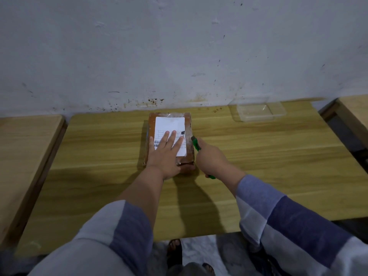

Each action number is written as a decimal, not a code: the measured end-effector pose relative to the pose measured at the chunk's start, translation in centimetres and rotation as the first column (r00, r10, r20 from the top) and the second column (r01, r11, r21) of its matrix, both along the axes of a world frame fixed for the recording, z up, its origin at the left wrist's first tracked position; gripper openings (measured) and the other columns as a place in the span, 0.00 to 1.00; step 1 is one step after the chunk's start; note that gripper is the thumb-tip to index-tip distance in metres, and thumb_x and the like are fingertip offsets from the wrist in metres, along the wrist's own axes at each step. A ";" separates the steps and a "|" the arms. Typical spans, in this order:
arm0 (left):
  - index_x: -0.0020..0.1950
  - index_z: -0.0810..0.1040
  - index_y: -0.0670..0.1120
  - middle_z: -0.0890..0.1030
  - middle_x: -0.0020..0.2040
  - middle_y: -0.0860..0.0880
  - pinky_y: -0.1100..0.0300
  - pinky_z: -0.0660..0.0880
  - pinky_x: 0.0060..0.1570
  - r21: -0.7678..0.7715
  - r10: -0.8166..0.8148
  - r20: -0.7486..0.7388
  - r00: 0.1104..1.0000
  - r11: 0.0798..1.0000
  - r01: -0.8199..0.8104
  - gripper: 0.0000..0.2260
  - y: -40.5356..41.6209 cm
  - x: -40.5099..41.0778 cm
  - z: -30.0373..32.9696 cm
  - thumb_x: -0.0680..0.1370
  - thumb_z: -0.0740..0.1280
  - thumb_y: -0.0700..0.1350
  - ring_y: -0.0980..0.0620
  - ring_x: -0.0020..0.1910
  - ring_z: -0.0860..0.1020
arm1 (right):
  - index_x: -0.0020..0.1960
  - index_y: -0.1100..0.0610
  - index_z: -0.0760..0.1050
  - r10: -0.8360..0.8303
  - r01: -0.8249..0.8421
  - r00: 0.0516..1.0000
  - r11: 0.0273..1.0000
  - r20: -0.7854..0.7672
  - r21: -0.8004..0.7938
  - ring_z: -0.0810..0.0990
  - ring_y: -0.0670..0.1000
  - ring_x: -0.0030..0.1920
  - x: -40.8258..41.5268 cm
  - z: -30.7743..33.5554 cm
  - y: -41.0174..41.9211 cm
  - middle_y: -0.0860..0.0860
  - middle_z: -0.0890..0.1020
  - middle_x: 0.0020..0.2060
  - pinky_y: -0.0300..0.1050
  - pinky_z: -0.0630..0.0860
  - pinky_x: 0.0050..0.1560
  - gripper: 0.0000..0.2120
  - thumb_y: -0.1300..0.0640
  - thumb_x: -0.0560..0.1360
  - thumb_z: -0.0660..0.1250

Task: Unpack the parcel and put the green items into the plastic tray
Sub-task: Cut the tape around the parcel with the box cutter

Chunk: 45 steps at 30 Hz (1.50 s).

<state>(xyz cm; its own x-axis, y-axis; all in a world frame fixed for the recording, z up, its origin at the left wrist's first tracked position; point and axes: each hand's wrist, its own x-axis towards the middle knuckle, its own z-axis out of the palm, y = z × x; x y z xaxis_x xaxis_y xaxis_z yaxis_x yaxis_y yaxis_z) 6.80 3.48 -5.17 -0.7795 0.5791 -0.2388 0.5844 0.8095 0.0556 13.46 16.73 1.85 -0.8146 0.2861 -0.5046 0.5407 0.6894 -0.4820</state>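
Observation:
A brown cardboard parcel [170, 121] wrapped in clear tape, with a white shipping label on top, lies on the wooden table near the wall. My left hand [166, 152] lies flat on the label with straight fingers, pressing the parcel down. My right hand [212, 157] grips a green utility knife [196, 144], whose tip touches the parcel's right edge. A clear plastic tray [258, 112] stands apart at the back right of the table; nothing shows inside it. The parcel's contents are hidden.
The wooden table [258, 156] butts against a stained white wall. Other wooden tables stand at the left [25, 148] and far right [354, 108], separated by narrow gaps. My feet in sandals show below the table's front edge.

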 end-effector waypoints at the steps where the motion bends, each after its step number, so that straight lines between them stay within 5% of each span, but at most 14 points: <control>1: 0.78 0.38 0.54 0.34 0.78 0.52 0.37 0.34 0.71 -0.005 0.002 0.003 1.000 1.000 -0.002 0.48 0.1 0.0 0.1 0.66 0.49 0.77 0.51 0.76 0.33 | 0.76 0.46 0.48 0.005 -0.005 1.000 1.000 0.008 0.009 0.73 0.53 0.29 0.1 0.2 -0.1 0.59 0.77 0.50 0.42 0.68 0.20 0.34 0.66 0.76 0.55; 4: 0.78 0.38 0.54 0.34 0.78 0.51 0.36 0.35 0.71 -0.023 0.018 0.001 1.000 1.000 -0.018 0.45 0.3 0.2 0.0 0.70 0.50 0.75 0.50 0.76 0.33 | 0.76 0.47 0.50 0.032 -0.035 0.998 0.999 0.058 0.040 0.74 0.53 0.30 1.2 -0.2 -0.6 0.59 0.78 0.56 0.39 0.67 0.16 0.32 0.64 0.77 0.56; 7: 0.78 0.40 0.54 0.35 0.78 0.51 0.35 0.37 0.72 -0.010 0.053 -0.026 0.998 0.999 -0.053 0.42 0.7 0.2 -0.4 0.73 0.53 0.73 0.49 0.77 0.34 | 0.77 0.46 0.49 0.071 -0.076 0.996 0.994 0.057 0.080 0.79 0.58 0.41 2.8 -1.4 -1.3 0.60 0.79 0.56 0.46 0.78 0.29 0.30 0.62 0.79 0.54; 11: 0.78 0.41 0.54 0.37 0.79 0.51 0.35 0.36 0.71 0.023 0.086 -0.011 0.996 0.996 -0.086 0.46 1.2 0.3 -0.4 0.69 0.51 0.77 0.50 0.77 0.35 | 0.76 0.47 0.54 0.059 -0.063 0.996 0.996 0.061 0.056 0.75 0.53 0.30 2.4 -0.5 0.1 0.60 0.77 0.59 0.40 0.70 0.17 0.27 0.62 0.79 0.53; 17: 0.79 0.42 0.54 0.39 0.79 0.52 0.38 0.34 0.71 0.074 0.098 0.035 0.995 0.992 -0.100 0.48 1.5 0.4 0.3 0.67 0.54 0.77 0.51 0.77 0.36 | 0.75 0.40 0.53 -0.015 0.013 0.999 0.999 0.040 0.051 0.76 0.55 0.33 3.2 -0.1 1.7 0.59 0.73 0.65 0.44 0.73 0.24 0.29 0.63 0.79 0.51; 25: 0.79 0.48 0.53 0.45 0.79 0.55 0.41 0.40 0.75 0.117 0.001 -0.041 0.999 0.993 0.004 0.44 -5.1 -0.1 1.3 0.71 0.59 0.72 0.54 0.78 0.42 | 0.75 0.42 0.49 0.147 -0.140 0.987 0.985 -0.061 0.105 0.73 0.50 0.32 3.9 -0.3 2.6 0.56 0.77 0.46 0.43 0.69 0.28 0.27 0.59 0.81 0.52; 29: 0.79 0.48 0.53 0.44 0.79 0.56 0.43 0.41 0.75 0.160 0.026 -0.030 0.999 0.987 -0.021 0.41 -6.9 0.0 0.7 0.73 0.59 0.69 0.55 0.78 0.43 | 0.70 0.50 0.62 0.271 -0.258 0.950 0.961 -0.156 0.096 0.74 0.55 0.40 3.9 -0.2 1.8 0.58 0.80 0.49 0.45 0.69 0.39 0.18 0.57 0.80 0.57; 36: 0.79 0.48 0.51 0.44 0.79 0.54 0.45 0.45 0.75 0.185 0.040 -0.009 0.999 0.982 -0.037 0.39 -6.7 0.4 0.8 0.75 0.60 0.65 0.53 0.78 0.43 | 0.67 0.46 0.71 0.455 -0.382 0.839 0.883 -0.297 0.273 0.77 0.55 0.59 3.7 -0.8 0.3 0.49 0.78 0.62 0.48 0.75 0.52 0.18 0.55 0.78 0.62; 45: 0.79 0.48 0.51 0.46 0.80 0.52 0.45 0.45 0.75 0.090 0.135 -0.111 0.985 0.988 -0.125 0.37 -3.3 1.3 0.8 0.76 0.52 0.68 0.52 0.78 0.44 | 0.72 0.48 0.64 -0.122 0.087 0.915 0.990 -0.384 -0.107 0.79 0.57 0.46 3.4 -3.4 2.0 0.57 0.81 0.49 0.44 0.71 0.43 0.22 0.61 0.79 0.58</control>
<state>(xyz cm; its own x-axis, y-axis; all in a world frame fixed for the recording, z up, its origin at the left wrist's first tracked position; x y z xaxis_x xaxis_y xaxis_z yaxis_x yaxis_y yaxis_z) 8.15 0.14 -4.34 -0.8690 0.4851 -0.0980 0.4811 0.8744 0.0629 16.88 18.68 -1.57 -0.9192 0.3501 -0.1804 0.3652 0.5858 -0.7235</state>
